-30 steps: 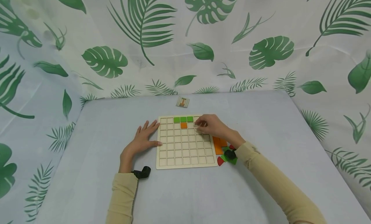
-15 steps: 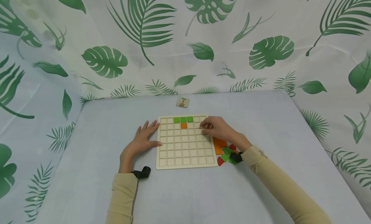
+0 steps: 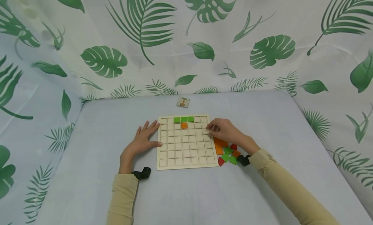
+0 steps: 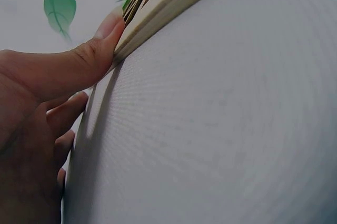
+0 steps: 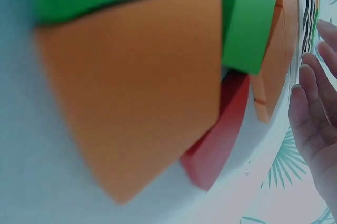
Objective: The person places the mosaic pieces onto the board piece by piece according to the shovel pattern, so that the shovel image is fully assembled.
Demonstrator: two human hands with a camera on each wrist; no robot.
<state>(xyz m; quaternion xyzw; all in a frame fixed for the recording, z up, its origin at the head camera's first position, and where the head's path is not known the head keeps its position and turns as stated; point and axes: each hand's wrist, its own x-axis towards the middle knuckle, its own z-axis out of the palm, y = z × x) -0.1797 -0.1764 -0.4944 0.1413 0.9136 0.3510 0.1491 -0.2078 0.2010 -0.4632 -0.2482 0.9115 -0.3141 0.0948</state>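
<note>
A pale wooden grid board (image 3: 186,144) lies flat on the table. Three green squares (image 3: 184,119) fill neighbouring cells of its far row, and one orange square (image 3: 184,125) sits below the middle one. With fingers spread, my left hand (image 3: 142,141) rests at the board's left edge; its thumb (image 4: 108,29) touches that edge in the left wrist view. Over the board's right edge is my right hand (image 3: 224,130), its fingers loosely bent, and I see nothing held in it. In the right wrist view its fingers (image 5: 310,103) appear beyond the loose pieces.
Beside the board's right edge lie larger orange pieces (image 3: 219,146). Several loose green pieces (image 3: 225,158), red pieces (image 3: 221,161) and an orange piece (image 3: 236,153) are scattered near the right wrist. A small pattern card (image 3: 183,102) lies behind the board. Leaf-printed cloth (image 3: 186,56) surrounds the table.
My right hand has drawn back to the right, from over the far rows to the board's right edge, uncovering more cells and loose pieces. The left hand stays in place.
</note>
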